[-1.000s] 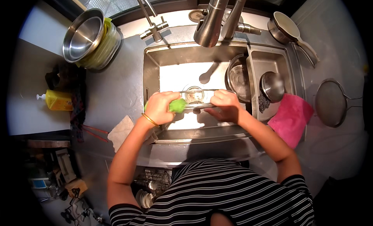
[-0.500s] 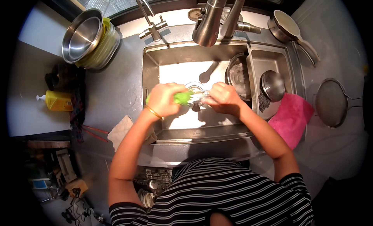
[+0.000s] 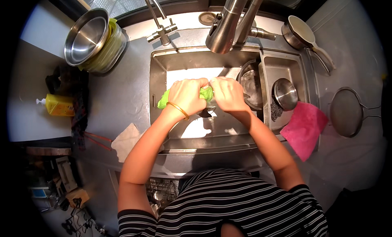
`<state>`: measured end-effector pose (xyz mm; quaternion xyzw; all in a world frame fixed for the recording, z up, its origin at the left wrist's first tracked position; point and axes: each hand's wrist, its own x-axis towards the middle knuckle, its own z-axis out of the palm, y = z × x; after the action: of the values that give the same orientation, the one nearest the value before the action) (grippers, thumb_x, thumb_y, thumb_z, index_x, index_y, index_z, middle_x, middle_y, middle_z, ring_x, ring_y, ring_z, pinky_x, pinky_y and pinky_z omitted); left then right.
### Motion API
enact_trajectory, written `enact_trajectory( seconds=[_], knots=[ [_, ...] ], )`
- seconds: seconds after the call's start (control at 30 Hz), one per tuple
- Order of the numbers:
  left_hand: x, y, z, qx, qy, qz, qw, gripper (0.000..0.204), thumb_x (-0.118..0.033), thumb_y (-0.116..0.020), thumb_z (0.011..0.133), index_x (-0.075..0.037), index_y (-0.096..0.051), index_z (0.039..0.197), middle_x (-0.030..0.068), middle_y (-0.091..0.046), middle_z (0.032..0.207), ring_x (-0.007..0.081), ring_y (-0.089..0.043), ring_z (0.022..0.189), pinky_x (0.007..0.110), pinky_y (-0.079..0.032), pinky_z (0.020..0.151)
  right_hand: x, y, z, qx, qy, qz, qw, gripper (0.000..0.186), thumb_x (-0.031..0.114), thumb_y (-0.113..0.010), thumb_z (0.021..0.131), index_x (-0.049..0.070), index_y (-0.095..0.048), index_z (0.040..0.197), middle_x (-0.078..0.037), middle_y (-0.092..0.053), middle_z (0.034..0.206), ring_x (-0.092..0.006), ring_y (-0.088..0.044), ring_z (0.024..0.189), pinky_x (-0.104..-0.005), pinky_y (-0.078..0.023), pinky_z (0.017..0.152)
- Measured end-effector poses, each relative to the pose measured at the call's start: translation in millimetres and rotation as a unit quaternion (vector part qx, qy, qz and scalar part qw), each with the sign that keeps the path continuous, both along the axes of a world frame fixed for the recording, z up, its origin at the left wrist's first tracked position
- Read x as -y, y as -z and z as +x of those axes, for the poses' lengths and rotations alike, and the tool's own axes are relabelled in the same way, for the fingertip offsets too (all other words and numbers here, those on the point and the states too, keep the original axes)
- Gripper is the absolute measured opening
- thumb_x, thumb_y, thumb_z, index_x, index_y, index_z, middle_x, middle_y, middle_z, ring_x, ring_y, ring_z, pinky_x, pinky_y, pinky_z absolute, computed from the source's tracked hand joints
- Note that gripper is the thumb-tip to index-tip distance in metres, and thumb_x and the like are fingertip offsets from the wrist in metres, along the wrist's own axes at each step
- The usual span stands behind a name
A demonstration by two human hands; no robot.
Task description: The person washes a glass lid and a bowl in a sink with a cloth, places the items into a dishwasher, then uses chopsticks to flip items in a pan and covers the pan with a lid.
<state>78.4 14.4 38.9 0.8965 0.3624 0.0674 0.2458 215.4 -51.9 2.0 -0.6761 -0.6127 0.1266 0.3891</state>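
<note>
Curled left grip (image 3: pixel 185 95) beside right grip (image 3: pixel 229 94)

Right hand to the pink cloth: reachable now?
Likely yes: the pink cloth lies uncovered at the right edge of the sink, just outside the right forearm. The right hand may need freeing first; anything it holds is hidden.

This is a kitchen, shown first by the two-compartment stainless-steel sink (image 3: pixel 192 59) set into a grey surface (image 3: pixel 136 74), with a thick-headed faucet (image 3: pixel 222 37) and a slim gooseneck tap (image 3: pixel 163 33) behind it. Cookware stands all around: nested steel bowls (image 3: pixel 85 37) at the left, a long-handled saucepan (image 3: pixel 298 35) in the far right corner and a round mesh strainer (image 3: pixel 347 114) below that. A yellow pump bottle (image 3: pixel 60 105) and a pink cloth (image 3: pixel 305 129) suit the place, as does what is perhaps a dish rack (image 3: pixel 163 188), half hidden beneath the front edge.
</note>
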Motion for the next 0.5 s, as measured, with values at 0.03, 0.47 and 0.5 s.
enact_trajectory(
  seconds=[0.03,0.47,0.5],
  knots=[
    [-2,0,4,0.001,-0.007,0.003,1.000,0.027,-0.010,-0.058,0.057,-0.010,-0.063,0.083,0.0171,-0.063,0.076,0.0357,-0.060,0.072,0.045,-0.046,0.067,-1,3,-2,-0.006,0.031,-0.047,0.998,0.034,0.020,-0.042,0.089,0.000,-0.057,0.066,-0.020,-0.057,0.065,-0.0386,-0.056,0.062,-0.0438,-0.043,0.057],
    [-73,77,-53,0.181,-0.060,-0.150,0.970,0.005,-0.007,-0.057,0.066,-0.004,-0.055,0.069,0.0152,-0.055,0.063,0.0304,-0.055,0.061,0.037,-0.041,0.056,-28,40,54,-0.067,0.049,-0.032,0.996,0.035,0.027,-0.044,0.089,0.001,-0.059,0.071,-0.018,-0.058,0.062,-0.0347,-0.059,0.060,-0.0417,-0.044,0.057],
    [-57,44,-29,0.105,-0.049,-0.089,0.989,0.011,-0.014,-0.058,0.066,-0.006,-0.059,0.073,0.0187,-0.058,0.070,0.0394,-0.056,0.069,0.042,-0.043,0.059,-30,30,47,0.076,-0.022,0.032,0.996,0.034,0.025,-0.044,0.088,0.002,-0.060,0.069,-0.019,-0.057,0.061,-0.0366,-0.058,0.061,-0.0451,-0.044,0.058]
  ],
)
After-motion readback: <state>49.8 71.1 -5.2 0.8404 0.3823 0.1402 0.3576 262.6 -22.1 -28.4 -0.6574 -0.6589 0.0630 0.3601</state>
